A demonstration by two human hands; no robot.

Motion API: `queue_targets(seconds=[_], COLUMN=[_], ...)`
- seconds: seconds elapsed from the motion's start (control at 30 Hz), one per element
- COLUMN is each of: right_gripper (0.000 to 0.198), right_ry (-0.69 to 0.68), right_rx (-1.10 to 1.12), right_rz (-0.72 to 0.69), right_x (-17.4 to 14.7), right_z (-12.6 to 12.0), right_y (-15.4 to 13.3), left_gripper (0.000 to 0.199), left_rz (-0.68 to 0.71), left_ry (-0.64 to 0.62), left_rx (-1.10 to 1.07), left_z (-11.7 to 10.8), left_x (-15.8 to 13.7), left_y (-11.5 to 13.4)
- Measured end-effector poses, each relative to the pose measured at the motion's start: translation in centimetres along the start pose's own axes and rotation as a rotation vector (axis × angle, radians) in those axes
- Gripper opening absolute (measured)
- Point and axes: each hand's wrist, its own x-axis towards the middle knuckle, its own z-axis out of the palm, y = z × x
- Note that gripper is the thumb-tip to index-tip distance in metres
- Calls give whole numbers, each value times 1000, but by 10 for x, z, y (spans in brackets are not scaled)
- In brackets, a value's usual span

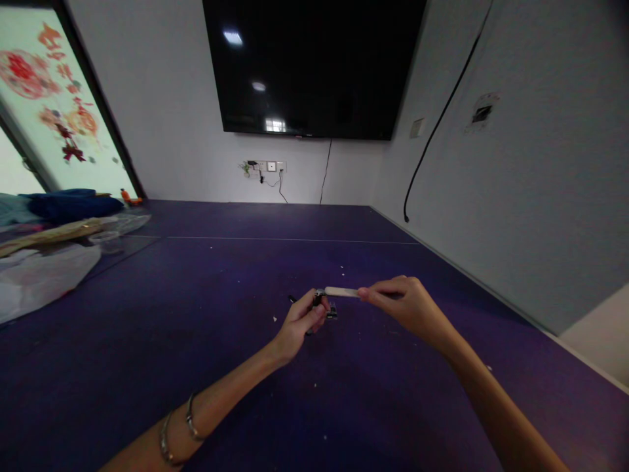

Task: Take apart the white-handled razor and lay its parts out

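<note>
My left hand is closed around a small dark part with a silvery top, too small to identify. In my right hand, thumb and fingers pinch a pale flat stick, which looks like wood. The stick's far end reaches the top of the dark part; whether they touch, I cannot tell. Just right of my left fingertips is a small black-and-silver piece, resembling a circuit board. A dark thin end shows behind my left hand; my fingers hide how these pieces connect.
Both hands are over a dark purple surface dotted with pale crumbs. Clear plastic and blue cloth lie at the left, near an orange object. A television hangs ahead; a black cable runs down the right wall.
</note>
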Motion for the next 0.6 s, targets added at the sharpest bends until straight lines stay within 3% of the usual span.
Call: queue_targets(seconds=[0.07, 0.23, 0.4, 0.6], right_gripper=[44, 46, 42, 36], right_ry=[-49, -19, -149, 17], right_rx=[21, 65, 105, 283], right_rz=[-5, 76, 52, 112], right_x=[0, 1, -1, 6], right_z=[0, 2, -2, -2], right_y=[-1, -2, -3, 7], left_gripper=[19, 21, 22, 19], left_rz=[-3, -16, -24, -24], left_ry=[4, 23, 38, 70], left_rx=[-25, -34, -59, -90], left_z=[0, 0, -1, -8], left_x=[1, 1, 3, 10], left_y=[1, 2, 3, 11])
